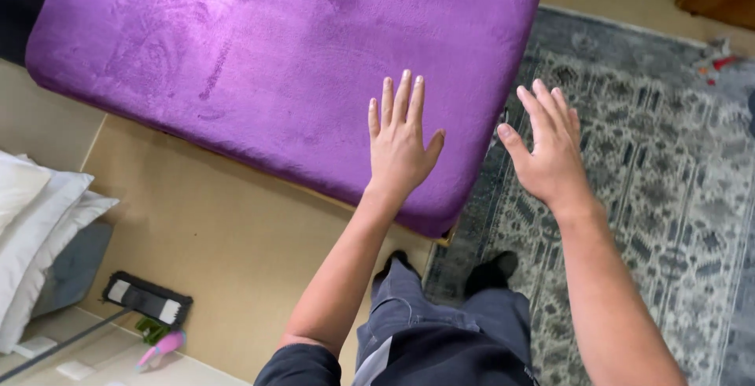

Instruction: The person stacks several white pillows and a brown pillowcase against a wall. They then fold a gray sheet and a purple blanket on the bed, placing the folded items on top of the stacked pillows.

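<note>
The left hand (pixel 399 142) lies over the near right part of the purple cushion (pixel 267 63), palm down, fingers straight and together, thumb out. It grasps nothing. Whether the palm presses the fabric or hovers just above it cannot be told from this view.

The right hand (pixel 546 150) is held beyond the cushion's right edge, over the rug (pixel 661 181). Its fingers are extended and slightly spread, released, holding nothing. It appears clear of the cushion, though the gap at the thumb is narrow.

The cushion fills the upper left and centre of the view. Its top edge and upper right corner are cut off by the frame. Darker brush marks show in its pile. A tan base shows only as a thin strip under its near edge and corner.

The rug is grey and patterned; its right and lower parts run out of frame. Small red items (pixel 716 57) on its far edge are too small to identify.

At lower left, white pillows (pixel 35 229) are cut off by the frame. A flat mop head (pixel 148 298) lies on the beige floor (pixel 220 252); its handle runs out of view. A pink and green object (pixel 161 345) beside it is hard to make out.

Both forearms, grey trousers and dark feet are partly visible below.
</note>
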